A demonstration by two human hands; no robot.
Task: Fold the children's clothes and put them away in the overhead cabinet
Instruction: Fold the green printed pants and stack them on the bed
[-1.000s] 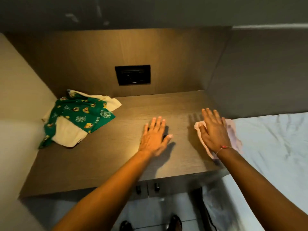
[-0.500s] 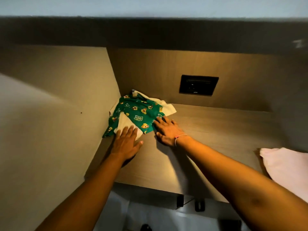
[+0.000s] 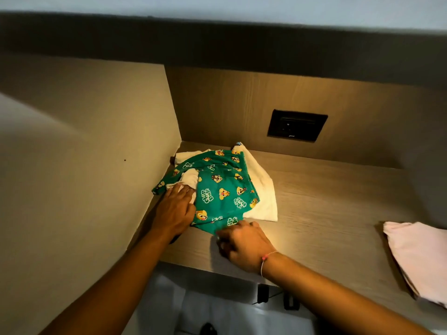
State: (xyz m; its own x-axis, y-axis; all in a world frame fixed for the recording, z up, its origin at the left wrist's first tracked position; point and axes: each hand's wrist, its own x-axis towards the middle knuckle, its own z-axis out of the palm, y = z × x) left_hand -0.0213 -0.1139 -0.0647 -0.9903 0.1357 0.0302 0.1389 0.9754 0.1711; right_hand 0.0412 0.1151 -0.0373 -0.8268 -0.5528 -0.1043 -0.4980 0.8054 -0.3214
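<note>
A green children's garment printed with cartoon chipmunks lies crumpled on a cream-white cloth in the back left corner of the wooden shelf. My left hand rests on the garment's left side, fingers on a white bit of fabric. My right hand pinches the garment's near green edge. A folded pale pink garment lies at the right edge of the shelf, apart from both hands.
A beige side wall closes the shelf on the left. A black socket plate sits in the wooden back panel. A dark overhead edge runs above. Below the shelf's front edge hang small dark fittings.
The view swung left from the pink garment to the green one. Both hands moved onto the green garment, and my right hand closed on its near edge and drew it toward me.
</note>
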